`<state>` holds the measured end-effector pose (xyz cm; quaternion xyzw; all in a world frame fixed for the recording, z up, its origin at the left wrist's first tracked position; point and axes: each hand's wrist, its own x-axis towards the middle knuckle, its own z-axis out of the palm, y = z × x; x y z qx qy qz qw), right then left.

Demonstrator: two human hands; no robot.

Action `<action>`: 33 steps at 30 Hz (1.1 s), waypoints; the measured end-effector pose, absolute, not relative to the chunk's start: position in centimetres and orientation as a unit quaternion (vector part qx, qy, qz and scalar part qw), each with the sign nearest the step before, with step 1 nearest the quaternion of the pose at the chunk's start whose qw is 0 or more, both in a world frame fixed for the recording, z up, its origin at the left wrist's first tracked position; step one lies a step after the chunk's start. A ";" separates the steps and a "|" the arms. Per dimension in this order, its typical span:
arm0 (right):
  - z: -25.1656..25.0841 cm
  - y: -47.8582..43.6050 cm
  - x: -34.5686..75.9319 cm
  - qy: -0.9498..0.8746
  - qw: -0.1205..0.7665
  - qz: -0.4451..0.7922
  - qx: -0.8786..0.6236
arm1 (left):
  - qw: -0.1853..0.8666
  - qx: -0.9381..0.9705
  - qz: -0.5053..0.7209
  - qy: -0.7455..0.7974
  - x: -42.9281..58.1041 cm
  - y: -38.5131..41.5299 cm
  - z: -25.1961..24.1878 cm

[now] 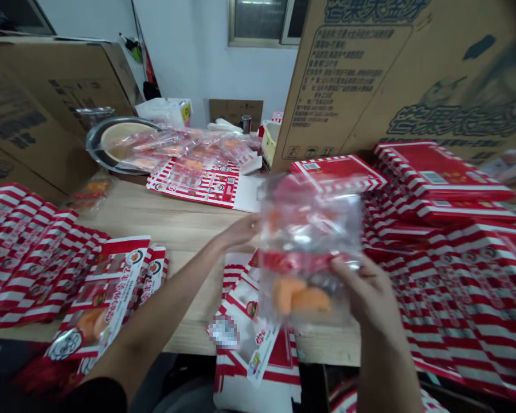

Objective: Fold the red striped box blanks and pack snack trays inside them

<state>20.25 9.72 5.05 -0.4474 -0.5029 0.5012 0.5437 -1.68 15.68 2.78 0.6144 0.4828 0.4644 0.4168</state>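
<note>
The held pouch (312, 246) is thin, clear plastic, so glossy that white glare breaks across its creases. From here the heaped pouches (193, 150) farther back look like the same slick, crinkled film. The striped boxes (451, 281) are smooth printed paperboard with a slight sheen, and the windowed carton (122, 289) has a shiny, see-through panel (92, 324). I'd call the tabletop (189, 215) pale wood grain, smooth and fairly matt. The tall carton (348, 74) is dull brown cardboard. Behind it the wall (193, 57) looks smooth and matt, the window (258, 20) glassy, while the dark sleeve (98, 396) is lustreless cloth.
</note>
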 end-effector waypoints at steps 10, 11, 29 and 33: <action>-1.9 11.4 21.1 -0.355 0.690 0.303 -0.553 | 0.321 0.752 0.210 0.536 -0.1 11.3 -5.0; -2.4 11.2 20.9 -0.355 0.688 0.300 -0.557 | 0.311 0.754 0.209 0.540 -0.1 10.9 -4.8; -3.7 9.9 20.1 -0.311 0.619 0.517 -0.503 | 0.581 0.469 0.413 0.522 0.1 7.2 -2.7; -2.2 8.3 21.4 -0.345 0.524 0.619 -0.472 | 0.583 0.401 0.487 0.513 -0.1 5.8 -2.3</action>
